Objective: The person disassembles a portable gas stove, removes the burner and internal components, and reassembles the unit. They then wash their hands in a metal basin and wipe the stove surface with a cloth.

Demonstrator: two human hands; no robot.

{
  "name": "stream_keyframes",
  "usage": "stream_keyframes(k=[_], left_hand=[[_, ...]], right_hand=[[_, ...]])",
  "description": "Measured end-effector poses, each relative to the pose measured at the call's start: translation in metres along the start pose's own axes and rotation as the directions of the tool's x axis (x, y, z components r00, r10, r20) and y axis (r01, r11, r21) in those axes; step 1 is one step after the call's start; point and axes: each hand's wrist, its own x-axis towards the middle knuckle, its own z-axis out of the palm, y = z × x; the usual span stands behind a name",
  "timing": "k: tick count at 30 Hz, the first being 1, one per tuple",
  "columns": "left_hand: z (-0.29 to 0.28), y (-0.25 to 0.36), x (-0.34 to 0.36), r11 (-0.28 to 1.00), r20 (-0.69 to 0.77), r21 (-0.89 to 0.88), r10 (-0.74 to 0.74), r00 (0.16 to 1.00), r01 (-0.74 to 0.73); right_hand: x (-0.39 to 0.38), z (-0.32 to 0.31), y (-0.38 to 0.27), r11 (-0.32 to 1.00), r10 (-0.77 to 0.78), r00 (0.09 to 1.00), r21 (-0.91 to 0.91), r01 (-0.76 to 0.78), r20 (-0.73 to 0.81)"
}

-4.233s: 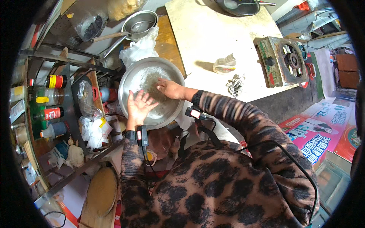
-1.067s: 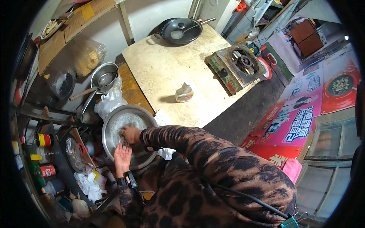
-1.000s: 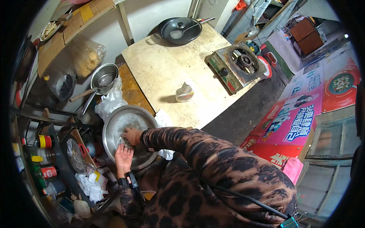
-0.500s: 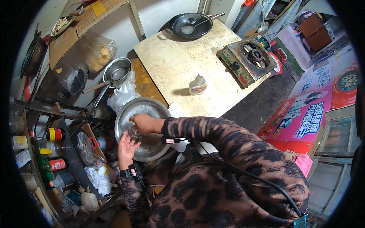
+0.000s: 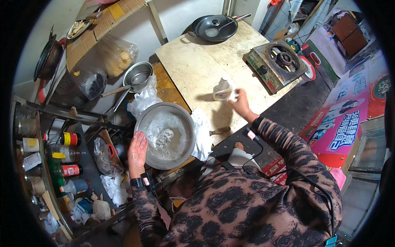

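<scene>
A grey metal basin holds sudsy, cloudy water with a wadded wet grey-white cloth in it. My left hand is open beside the basin's left rim, its wet palm turned up and fingers stretched. Over the pale tabletop, my right hand reaches toward a small white capped bottle that stands upright. Its fingers are bent and apart, just right of the bottle; whether they touch it is hard to tell.
White plastic and a wooden handle lie right of the basin. Behind it are a saucepan and a plastic bag. A gas burner and a lidded wok stand on the table; bottles fill the left shelf.
My right hand has left the basin and moved right to the bottle. My left hand stays by the rim. The cloth and suds now show uncovered, and the view has shifted slightly.
</scene>
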Motion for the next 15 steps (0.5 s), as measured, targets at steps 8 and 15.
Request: stream_keyframes(k=[8,15], left_hand=[[0.138,-0.018,-0.011,0.870,0.196,0.464,0.082,0.977,-0.166],[0.287,-0.078,0.011,0.475,0.603,0.654,0.141,0.785,-0.588]], right_hand=[[0.079,-0.010,0.008,0.930,-0.153,0.820,0.361,-0.069,0.551],[0.046,-0.057,0.021,0.969,-0.119,0.844,0.248,-0.017,0.524]])
